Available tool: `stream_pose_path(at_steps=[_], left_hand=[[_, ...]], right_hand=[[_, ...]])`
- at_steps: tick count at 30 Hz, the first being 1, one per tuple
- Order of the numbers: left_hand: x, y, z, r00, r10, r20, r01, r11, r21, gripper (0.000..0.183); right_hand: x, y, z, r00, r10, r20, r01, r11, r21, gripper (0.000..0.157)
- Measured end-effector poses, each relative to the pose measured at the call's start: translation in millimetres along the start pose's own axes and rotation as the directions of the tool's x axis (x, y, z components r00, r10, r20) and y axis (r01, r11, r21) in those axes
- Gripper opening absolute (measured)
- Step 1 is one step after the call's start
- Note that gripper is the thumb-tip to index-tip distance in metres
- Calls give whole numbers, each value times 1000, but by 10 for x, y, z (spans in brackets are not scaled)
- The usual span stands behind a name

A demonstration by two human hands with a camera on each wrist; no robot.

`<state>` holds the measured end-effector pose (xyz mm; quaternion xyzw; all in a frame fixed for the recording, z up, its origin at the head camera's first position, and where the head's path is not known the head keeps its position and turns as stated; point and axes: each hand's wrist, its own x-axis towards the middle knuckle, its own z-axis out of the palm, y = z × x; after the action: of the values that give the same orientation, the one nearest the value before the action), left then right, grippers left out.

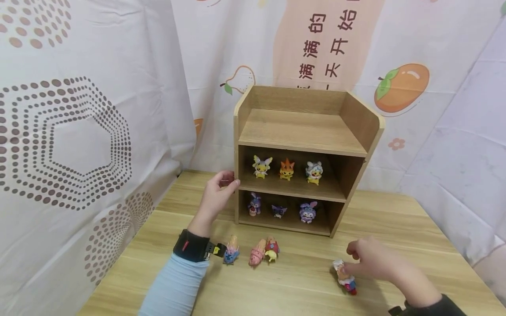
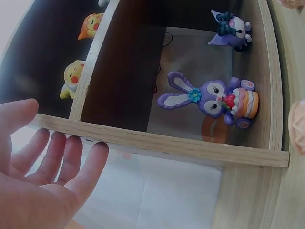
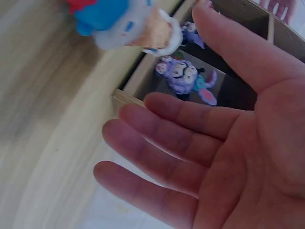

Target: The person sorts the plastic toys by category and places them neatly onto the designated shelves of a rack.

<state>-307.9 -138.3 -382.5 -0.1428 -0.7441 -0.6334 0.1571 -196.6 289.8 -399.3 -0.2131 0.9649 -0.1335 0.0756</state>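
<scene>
Wood-grain shelving [image 1: 302,127] stands on the tabletop [image 1: 284,289] in my head feed, with the left hand [image 1: 215,191] at its left side panel: thumb near the front edge, fingers straight and slightly apart. On the right, I see a white, blue and red figurine [image 1: 345,279] lying on the tabletop, just beside the right hand [image 1: 373,260]. My right wrist feed shows that hand's fingers spread apart; it is blurred, so I cannot tell whether the thumb touches the figurine. Before the shelving lie a blue figurine [image 1: 231,254], near the left wrist, and a pink figurine [image 1: 257,253] close beside a red figurine [image 1: 272,246]. I count three yellow-faced figurines [image 1: 286,170] in the upper compartment and three purple figurines [image 1: 279,211] in the lower.
</scene>
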Motion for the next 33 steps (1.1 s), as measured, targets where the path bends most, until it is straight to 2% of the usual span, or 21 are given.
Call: stream_pose_path(at_steps=[5, 10, 13, 20, 28, 33], left_hand=[[22, -3, 25, 1000, -4, -17, 4, 1000, -15, 24], [20, 12, 36, 1000, -10, -30, 10, 1000, -4, 25], [12, 20, 34, 1000, -12, -29, 11, 1000, -14, 25], [11, 11, 35, 1000, -18, -24, 18, 1000, -24, 26], [-2, 14, 41, 999, -34, -31, 33, 999, -28, 25], [-5, 8, 51, 999, -33, -30, 32, 999, -36, 26]], right_hand=[[-7, 47, 106, 997, -28, 72, 24, 998, 54, 41], [4, 80, 217, 993, -96, 67, 88, 990, 107, 36], [17, 88, 256, 992, -107, 66, 100, 990, 104, 34], [15, 71, 293, 993, -99, 65, 94, 992, 89, 35], [30, 81, 332, 991, -74, 108, 57, 987, 149, 31], [35, 75, 336, 993, -65, 99, 52, 990, 132, 29]])
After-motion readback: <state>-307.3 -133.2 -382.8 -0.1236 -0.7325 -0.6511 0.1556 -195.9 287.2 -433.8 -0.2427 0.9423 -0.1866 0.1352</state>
